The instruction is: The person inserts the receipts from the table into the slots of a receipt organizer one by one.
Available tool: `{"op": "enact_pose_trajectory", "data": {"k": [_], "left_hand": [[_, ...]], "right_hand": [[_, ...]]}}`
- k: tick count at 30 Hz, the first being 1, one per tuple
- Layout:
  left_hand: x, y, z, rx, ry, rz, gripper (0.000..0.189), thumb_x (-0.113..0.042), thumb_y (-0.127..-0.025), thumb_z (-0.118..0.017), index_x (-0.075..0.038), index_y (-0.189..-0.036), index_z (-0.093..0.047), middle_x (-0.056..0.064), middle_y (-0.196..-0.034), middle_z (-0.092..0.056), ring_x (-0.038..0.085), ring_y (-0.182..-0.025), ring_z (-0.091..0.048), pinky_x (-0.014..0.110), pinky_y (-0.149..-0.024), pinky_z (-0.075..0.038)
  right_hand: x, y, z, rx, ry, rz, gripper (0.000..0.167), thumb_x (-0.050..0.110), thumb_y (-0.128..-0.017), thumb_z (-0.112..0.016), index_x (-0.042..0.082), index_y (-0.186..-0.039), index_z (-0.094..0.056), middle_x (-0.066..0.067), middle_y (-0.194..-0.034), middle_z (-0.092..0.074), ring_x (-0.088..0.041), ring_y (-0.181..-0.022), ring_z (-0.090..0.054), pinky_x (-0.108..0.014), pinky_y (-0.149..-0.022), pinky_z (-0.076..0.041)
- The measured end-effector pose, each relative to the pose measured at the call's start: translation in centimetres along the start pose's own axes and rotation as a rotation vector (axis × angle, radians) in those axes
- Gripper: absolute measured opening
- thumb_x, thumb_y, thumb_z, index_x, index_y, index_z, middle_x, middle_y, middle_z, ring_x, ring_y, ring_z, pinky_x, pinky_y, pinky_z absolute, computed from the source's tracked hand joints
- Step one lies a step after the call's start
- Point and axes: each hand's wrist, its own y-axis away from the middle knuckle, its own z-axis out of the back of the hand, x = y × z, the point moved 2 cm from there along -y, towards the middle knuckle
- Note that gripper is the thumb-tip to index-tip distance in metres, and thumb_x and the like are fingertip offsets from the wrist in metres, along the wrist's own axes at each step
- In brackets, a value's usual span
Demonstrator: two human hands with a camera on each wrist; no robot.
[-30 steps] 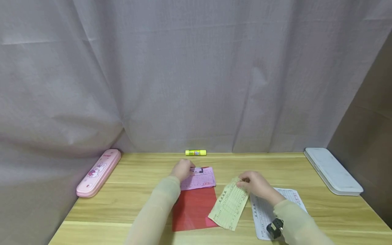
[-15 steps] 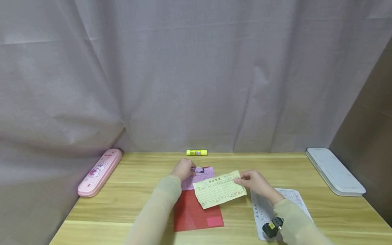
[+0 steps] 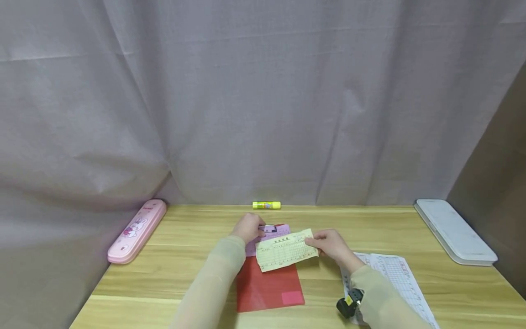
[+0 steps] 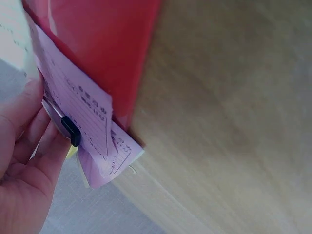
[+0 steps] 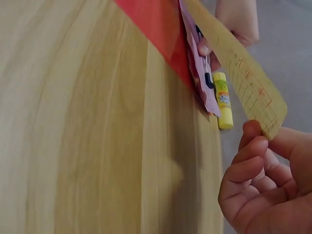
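Observation:
My left hand grips a clip with black ends and a thin metal bar, at the far edge of a red folder. Purple printed slips lie under that clip, on top of the folder. Between thumb and fingers, my right hand pinches the right edge of a yellow printed slip. This yellow slip is raised over the purple ones and covers part of them in the head view. Its left end comes close to my left fingers; whether they touch cannot be told.
White printed sheets lie under my right forearm. A yellow glue stick is at the table's back edge. A pink rabbit case stands left, a white case right. Grey cloth hangs behind the table.
The yellow slip has turned from steeply slanted to nearly level and moved left over the purple slips, carried by my right hand. My left hand has stayed at the clip.

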Motion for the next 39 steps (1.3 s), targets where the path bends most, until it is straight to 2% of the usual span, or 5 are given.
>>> {"op": "enact_pose_trajectory", "data": {"k": [13,18,27,34,39], "left_hand": [[-0.1,-0.2,-0.2,-0.009,-0.036,-0.049,0.019,-0.020,-0.079,-0.077,-0.012,-0.096,-0.076,0.000,-0.096,-0.073,0.017,-0.094,-0.067,0.028,-0.086,-0.052],[0.3,-0.3,-0.4,-0.028,-0.014,-0.067,0.018,-0.018,-0.079,-0.077,-0.011,-0.095,-0.076,0.000,-0.096,-0.073,0.017,-0.093,-0.067,0.027,-0.085,-0.053],[0.6,-0.4,-0.2,-0.012,0.004,-0.039,0.022,-0.020,-0.078,-0.078,-0.011,-0.098,-0.076,0.001,-0.099,-0.073,0.018,-0.098,-0.066,0.029,-0.090,-0.051],[0.6,-0.4,0.0,-0.020,-0.020,-0.065,0.019,-0.019,-0.078,-0.078,-0.012,-0.096,-0.076,0.000,-0.097,-0.073,0.018,-0.097,-0.066,0.030,-0.089,-0.051],[0.2,-0.5,-0.1,-0.027,-0.115,-0.104,0.011,-0.020,-0.081,-0.076,-0.013,-0.090,-0.077,-0.002,-0.090,-0.073,0.015,-0.088,-0.067,0.028,-0.082,-0.053]], "right_hand": [[0.0,-1.1,-2.6,-0.060,-0.133,-0.159,0.019,0.016,-0.085,-0.067,0.000,-0.075,-0.063,0.004,-0.054,-0.046,-0.007,-0.045,-0.043,-0.019,-0.045,-0.038],[0.0,-1.3,-3.2,-0.106,-0.113,-0.164,0.019,0.016,-0.084,-0.067,-0.002,-0.078,-0.065,0.003,-0.051,-0.046,-0.007,-0.043,-0.044,-0.020,-0.045,-0.039],[0.2,-1.7,-4.5,-0.134,-0.176,-0.188,0.018,0.010,-0.084,-0.066,-0.007,-0.087,-0.064,0.000,-0.058,-0.051,-0.006,-0.042,-0.046,-0.018,-0.043,-0.045],[0.5,-2.1,-5.8,-0.112,-0.217,-0.201,0.014,0.008,-0.084,-0.065,-0.005,-0.081,-0.062,-0.001,-0.056,-0.050,-0.006,-0.041,-0.047,-0.018,-0.042,-0.047],[0.6,-2.5,-6.1,-0.088,-0.235,-0.202,0.014,0.006,-0.085,-0.064,-0.002,-0.075,-0.058,-0.003,-0.055,-0.051,-0.008,-0.042,-0.051,-0.020,-0.043,-0.049]]}}
